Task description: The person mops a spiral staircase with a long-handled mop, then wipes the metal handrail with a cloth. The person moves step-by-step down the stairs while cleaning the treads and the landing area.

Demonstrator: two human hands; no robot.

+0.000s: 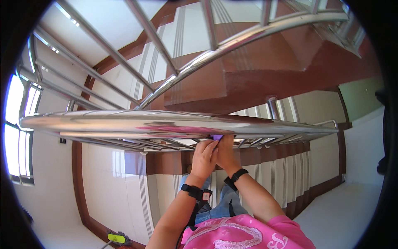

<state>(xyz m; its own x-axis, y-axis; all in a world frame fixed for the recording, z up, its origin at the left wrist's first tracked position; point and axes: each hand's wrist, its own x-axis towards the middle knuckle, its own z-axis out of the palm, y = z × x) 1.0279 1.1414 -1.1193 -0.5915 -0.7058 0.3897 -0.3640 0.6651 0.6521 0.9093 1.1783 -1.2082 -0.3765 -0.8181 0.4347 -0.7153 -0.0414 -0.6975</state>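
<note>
Just under the thick stainless steel handrail [192, 123], my two hands meet close together. A small purple piece, perhaps cloth [217, 137], shows between them at a lower bar of the railing. My left hand [203, 157] has its fingers bent, with the fingertips pinching at the purple piece. My right hand [225, 154] reaches up beside it, its wrist almost touching the left fingers. The handrail hides the right fingertips, so what they grip does not show. Most of the purple piece is also covered by the hands and rail.
Tiled stairs [279, 177] descend to the right below me. A landing [108, 186] lies to the left, with a mop [119, 238] with a green head near the wall. Beyond the handrail, another sloping steel railing [199, 60] borders a second flight. A bright window [18, 130] is far left.
</note>
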